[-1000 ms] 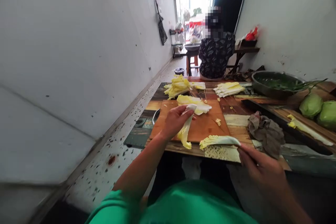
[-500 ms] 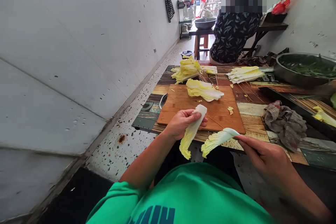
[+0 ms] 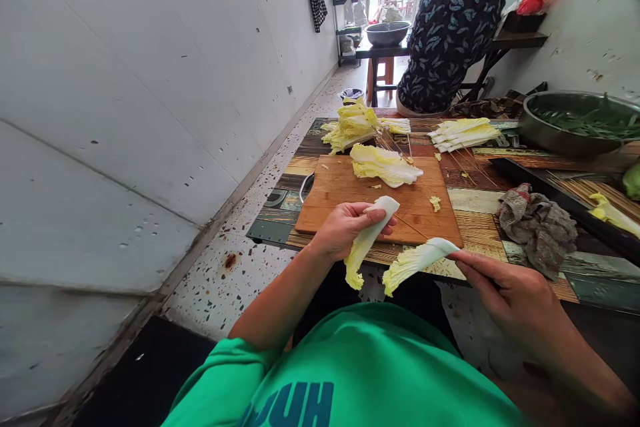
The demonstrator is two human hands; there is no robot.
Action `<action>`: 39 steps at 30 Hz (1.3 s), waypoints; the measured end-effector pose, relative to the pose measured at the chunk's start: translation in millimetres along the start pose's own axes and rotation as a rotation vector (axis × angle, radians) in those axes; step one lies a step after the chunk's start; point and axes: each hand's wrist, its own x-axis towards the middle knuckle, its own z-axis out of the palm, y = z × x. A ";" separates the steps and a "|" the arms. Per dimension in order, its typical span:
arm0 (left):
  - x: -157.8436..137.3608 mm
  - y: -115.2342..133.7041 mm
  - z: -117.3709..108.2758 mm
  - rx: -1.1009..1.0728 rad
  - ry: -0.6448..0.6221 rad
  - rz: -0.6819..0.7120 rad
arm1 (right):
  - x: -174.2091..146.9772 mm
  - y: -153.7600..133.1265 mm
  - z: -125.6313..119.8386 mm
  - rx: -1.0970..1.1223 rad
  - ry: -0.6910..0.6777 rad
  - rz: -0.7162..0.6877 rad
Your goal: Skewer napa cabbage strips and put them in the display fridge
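My left hand (image 3: 345, 230) is closed around a napa cabbage leaf (image 3: 369, 235), thumb on its white stem end, with the yellow tip hanging down. My right hand (image 3: 510, 287) pinches the white end of a second cabbage leaf (image 3: 420, 260), whose frilly tip droops to the left. A thin wooden skewer (image 3: 410, 225) spans the gap between the two leaves; where its ends sit is hidden. Behind my hands, a wooden cutting board (image 3: 325, 200) bears more loose cabbage leaves (image 3: 385, 165) and a small torn scrap (image 3: 435, 203).
Skewered cabbage lies in piles at the back left (image 3: 353, 123) and back right (image 3: 465, 133). To the right are a metal bowl of greens (image 3: 575, 137), a crumpled rag (image 3: 540, 230) and a black tray (image 3: 565, 213) with skewers. A person (image 3: 445, 47) sits beyond the table.
Both hands keep their hold on the two leaves, nearly in the same pose. The view has shifted slightly, so the table and room appear a little higher and further left.
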 end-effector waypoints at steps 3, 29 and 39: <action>-0.7 -0.6 2.7 0.025 -0.011 -0.008 | 2.7 -0.2 -6.2 0.061 -0.025 0.022; -5.9 -4.1 20.4 0.149 0.010 0.052 | 5.1 -4.0 -7.1 0.227 -0.088 0.220; -9.7 -12.1 28.7 0.222 -0.046 0.015 | 13.0 -15.0 0.4 0.289 -0.076 0.227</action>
